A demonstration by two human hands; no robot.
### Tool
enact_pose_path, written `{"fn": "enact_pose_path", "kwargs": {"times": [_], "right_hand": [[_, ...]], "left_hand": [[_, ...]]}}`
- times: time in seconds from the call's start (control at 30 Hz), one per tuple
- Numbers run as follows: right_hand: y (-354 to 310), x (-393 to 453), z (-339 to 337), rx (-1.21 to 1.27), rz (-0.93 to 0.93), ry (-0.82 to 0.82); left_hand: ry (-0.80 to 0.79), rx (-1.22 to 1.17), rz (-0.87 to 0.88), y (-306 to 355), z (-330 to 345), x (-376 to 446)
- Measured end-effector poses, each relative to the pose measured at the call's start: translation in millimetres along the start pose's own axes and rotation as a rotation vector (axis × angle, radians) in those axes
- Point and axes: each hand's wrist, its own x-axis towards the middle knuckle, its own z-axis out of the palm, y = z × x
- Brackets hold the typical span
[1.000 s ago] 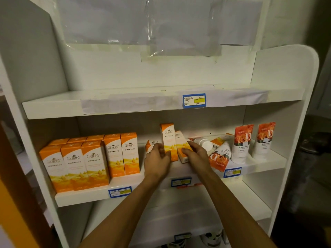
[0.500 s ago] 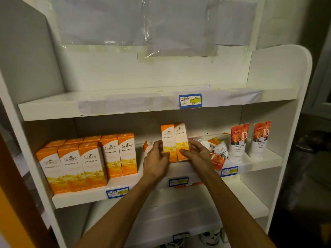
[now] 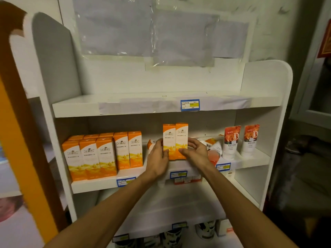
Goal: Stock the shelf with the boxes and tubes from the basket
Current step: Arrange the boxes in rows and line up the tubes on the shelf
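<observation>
Head view: both hands' fingers point(image 3: 165, 152) press two upright rectangular cardboard boxes point(image 3: 175, 141) together

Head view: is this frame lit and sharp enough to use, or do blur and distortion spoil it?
Head view: dim, warm light, brightest on the two upright orange-and-white boxes between the left hand and right hand; far left edge smeared by motion blur; wide-angle bending bows the white shelf unit; right side dark.

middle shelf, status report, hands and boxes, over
Left hand and right hand clamp two orange boxes upright, side by side, on middle shelf. Toppled tubes crowd the right; standing box row left, gap between.
</observation>
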Motion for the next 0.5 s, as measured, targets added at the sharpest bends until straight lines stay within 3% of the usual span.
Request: {"fn": "enact_pose_path", "kwargs": {"times": [0.5], "right_hand": [[11.0,-35.5,23.7,-0.024,0.027,-0.053]], "left_hand": [[-0.002,0.004,0.005,-20.8,-20.1,-34.3]]}}
